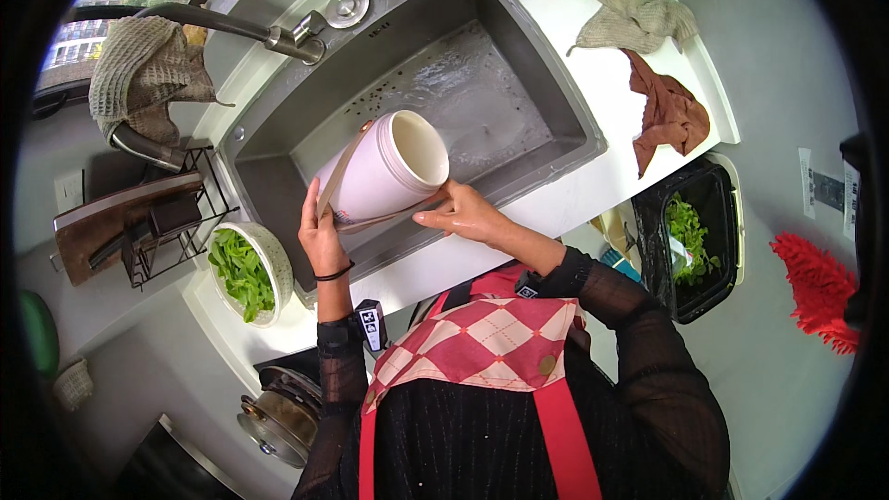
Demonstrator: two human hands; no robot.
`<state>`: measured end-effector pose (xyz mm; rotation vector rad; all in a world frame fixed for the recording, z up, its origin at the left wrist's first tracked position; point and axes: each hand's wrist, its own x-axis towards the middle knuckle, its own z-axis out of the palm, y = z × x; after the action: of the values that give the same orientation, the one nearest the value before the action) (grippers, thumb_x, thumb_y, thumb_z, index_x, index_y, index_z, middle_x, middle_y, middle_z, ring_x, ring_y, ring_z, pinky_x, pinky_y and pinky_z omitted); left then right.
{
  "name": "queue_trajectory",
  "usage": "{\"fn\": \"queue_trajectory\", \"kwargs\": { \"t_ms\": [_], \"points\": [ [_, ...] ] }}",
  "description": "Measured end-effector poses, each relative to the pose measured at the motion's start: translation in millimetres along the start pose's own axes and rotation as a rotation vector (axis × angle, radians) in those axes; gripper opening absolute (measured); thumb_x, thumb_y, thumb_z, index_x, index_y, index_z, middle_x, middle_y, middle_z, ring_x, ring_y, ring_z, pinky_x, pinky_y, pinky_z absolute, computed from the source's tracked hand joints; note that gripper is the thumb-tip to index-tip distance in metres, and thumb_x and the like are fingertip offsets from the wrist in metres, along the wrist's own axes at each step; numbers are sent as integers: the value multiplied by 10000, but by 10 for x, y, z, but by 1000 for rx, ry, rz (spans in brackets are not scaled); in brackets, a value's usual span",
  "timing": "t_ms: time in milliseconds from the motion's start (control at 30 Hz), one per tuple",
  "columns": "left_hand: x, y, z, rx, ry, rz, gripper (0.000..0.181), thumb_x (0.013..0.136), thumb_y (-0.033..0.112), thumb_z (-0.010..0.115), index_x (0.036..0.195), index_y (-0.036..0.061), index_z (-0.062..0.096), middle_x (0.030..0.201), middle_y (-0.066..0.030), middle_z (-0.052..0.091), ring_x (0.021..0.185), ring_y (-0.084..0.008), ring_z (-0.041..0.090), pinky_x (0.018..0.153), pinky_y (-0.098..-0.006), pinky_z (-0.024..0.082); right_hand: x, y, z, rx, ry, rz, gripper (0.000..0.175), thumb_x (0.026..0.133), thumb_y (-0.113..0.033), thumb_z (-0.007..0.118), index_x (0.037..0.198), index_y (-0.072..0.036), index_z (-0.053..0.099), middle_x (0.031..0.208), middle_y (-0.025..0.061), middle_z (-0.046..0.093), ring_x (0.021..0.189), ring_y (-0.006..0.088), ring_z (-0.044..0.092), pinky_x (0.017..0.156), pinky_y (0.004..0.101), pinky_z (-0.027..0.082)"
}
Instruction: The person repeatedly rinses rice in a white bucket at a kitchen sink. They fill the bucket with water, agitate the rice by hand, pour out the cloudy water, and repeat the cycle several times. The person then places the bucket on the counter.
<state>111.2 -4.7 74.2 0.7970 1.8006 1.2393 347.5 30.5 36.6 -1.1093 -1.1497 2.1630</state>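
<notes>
A pale pink cylindrical container (pixel 368 170) with a cream interior and a tan carrying strap (pixel 342 170) is tilted over the near side of the grey sink (pixel 319 111), its open mouth towards the upper right. My left hand (pixel 323 229) holds its lower left end, fingers along the strap. At the rim's near side, my right hand (pixel 462 212) supports it with the fingers underneath and the thumb apart. The sink floor behind it is wet, with small dark specks. Printing shows on the container's side near the strap.
A faucet (pixel 292 43) reaches left from the sink's back edge. A speckled bowl (pixel 278 271) of green leaves stands left, beside a black wire rack (pixel 208 180). Beige (pixel 625 17) and brown cloths (pixel 670 111) lie right, above a lined bin (pixel 726 250) holding greens.
</notes>
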Motion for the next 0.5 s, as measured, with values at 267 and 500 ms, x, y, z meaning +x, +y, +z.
{"fn": "queue_trajectory", "kwargs": {
  "t_ms": [267,500],
  "points": [
    [-10,19,33,-62,36,12,423,900,-45,449,1308,57,502,1226,-89,550,1023,-136,535,894,-257,426,-19,-9,-10,12,-3,-10,747,719,-318,765,1199,134,413,1101,191,559,765,197,619,573,298,522],
    [-32,61,56,-37,24,33,417,904,-34,453,1309,54,501,1225,-90,554,1021,-132,533,892,-253,421,-21,-2,-36,-16,1,-30,756,720,-330,762,1199,138,411,1090,197,570,784,212,634,593,306,518]
  ]
}}
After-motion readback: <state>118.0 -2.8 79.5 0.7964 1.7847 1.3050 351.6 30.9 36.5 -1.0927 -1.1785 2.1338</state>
